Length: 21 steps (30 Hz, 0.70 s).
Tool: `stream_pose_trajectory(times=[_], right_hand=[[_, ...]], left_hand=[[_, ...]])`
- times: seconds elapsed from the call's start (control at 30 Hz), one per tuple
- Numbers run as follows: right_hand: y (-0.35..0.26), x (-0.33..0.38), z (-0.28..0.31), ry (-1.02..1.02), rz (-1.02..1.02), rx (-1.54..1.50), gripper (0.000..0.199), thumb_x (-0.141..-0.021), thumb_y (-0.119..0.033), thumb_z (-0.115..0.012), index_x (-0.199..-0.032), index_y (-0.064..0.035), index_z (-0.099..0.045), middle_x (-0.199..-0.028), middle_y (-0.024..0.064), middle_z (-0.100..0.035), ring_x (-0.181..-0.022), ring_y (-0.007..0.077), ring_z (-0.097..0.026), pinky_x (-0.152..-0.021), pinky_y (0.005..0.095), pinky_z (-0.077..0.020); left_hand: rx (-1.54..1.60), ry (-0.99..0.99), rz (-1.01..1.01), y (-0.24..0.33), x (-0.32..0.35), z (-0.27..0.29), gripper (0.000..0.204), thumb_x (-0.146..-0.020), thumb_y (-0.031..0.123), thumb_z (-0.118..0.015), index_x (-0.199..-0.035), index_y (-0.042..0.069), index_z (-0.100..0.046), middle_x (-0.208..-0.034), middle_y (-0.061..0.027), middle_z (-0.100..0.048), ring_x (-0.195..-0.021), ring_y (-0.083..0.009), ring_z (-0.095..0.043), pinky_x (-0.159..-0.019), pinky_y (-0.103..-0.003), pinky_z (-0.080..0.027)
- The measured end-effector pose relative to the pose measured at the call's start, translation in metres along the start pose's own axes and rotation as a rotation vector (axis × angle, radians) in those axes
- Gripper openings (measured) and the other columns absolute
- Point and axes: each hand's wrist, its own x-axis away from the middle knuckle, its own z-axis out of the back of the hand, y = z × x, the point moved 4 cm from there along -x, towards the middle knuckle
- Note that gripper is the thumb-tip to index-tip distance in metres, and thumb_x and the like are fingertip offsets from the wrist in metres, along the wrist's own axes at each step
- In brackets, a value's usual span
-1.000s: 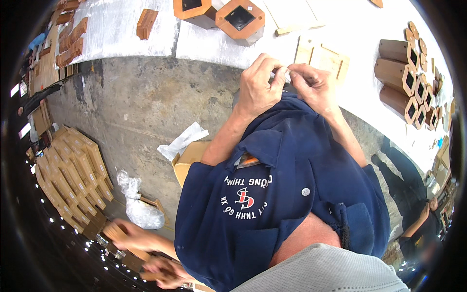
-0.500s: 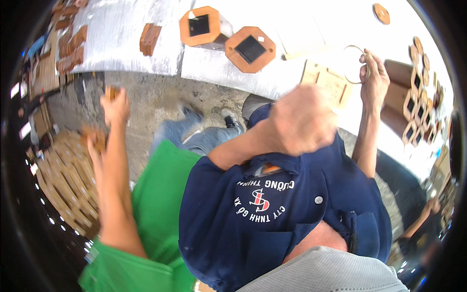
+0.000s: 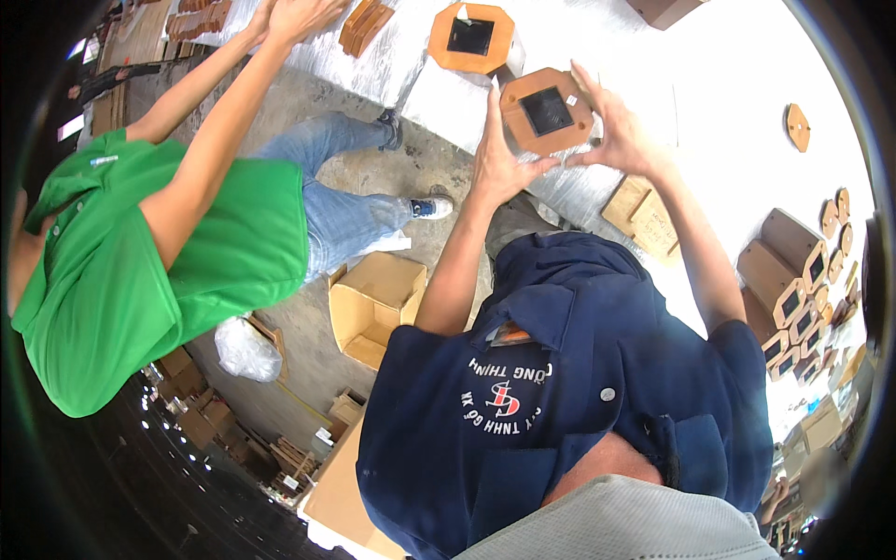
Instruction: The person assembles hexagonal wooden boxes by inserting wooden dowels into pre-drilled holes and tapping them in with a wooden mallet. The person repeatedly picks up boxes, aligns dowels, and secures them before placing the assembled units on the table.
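Both my hands frame an octagonal wooden box (image 3: pixel 521 133) with a dark square panel in the middle of its top and a small white sticker beside it. My left hand (image 3: pixel 504 161) rests along its left side, thumb reaching across the near edge. On the opposite side my right hand (image 3: pixel 627 135) has its fingers around the far right edge and its thumb near the left one. A second octagonal box (image 3: pixel 442 49) with an orange-brown top stands just beyond, to the left. Right of my hands lies a pale wooden board with raised blocks (image 3: pixel 644 217).
A co-worker in a green shirt (image 3: pixel 233 219) stands at the left, arms stretched over the table. Brown wooden pieces (image 3: pixel 366 28) lie near those hands. Several more octagonal boxes (image 3: pixel 779 247) stand at the right, below a small wooden plate (image 3: pixel 797 129). An open cardboard box (image 3: pixel 375 313) sits on the floor.
My left hand, a raised fist before, has gone forward to the octagonal box. My right hand has moved left from a thin ring onto that box. The co-worker's arms now reach the table.
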Motion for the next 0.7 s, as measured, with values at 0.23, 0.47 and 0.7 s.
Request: stream_pose_trajectory(times=[0.23,0.47,0.7], right_hand=[[0.023,0.004,0.001,-0.024,-0.253,-0.403,0.114,-0.053,-0.035,-0.095,-0.147,-0.0075,-0.036,-0.138,0.0183,-0.051,-0.132,0.0300,-0.046,-0.110,0.0445,-0.0394],[-0.065,0.074,0.056,0.300,-0.063,-0.881,0.110,-0.056,-0.028,-0.096,-0.144,-0.0036,-0.034,-0.133,0.0099,-0.052,-0.124,0.0209,-0.048,-0.105,0.0381,-0.0411],[-0.095,0.120,0.100,0.585,0.144,-0.786,0.113,-0.056,-0.035,-0.093,-0.145,-0.0021,-0.033,-0.135,0.0121,-0.050,-0.126,0.0232,-0.046,-0.107,0.0389,-0.0365]], left_hand=[[0.168,0.049,-0.051,0.043,-0.018,-0.011,0.128,-0.063,0.026,-0.090,-0.153,0.000,-0.002,-0.138,-0.0233,-0.046,-0.123,-0.0305,-0.054,-0.103,-0.042,-0.047],[0.223,0.057,-0.485,0.172,-0.012,-0.007,0.137,-0.058,0.032,-0.093,-0.151,-0.006,0.002,-0.128,-0.0240,-0.050,-0.114,-0.0316,-0.058,-0.095,-0.039,-0.049],[0.383,-0.043,-0.390,0.233,0.006,-0.034,0.138,-0.060,0.034,-0.094,-0.150,-0.005,0.003,-0.127,-0.0240,-0.047,-0.115,-0.0318,-0.056,-0.093,-0.038,-0.051]])
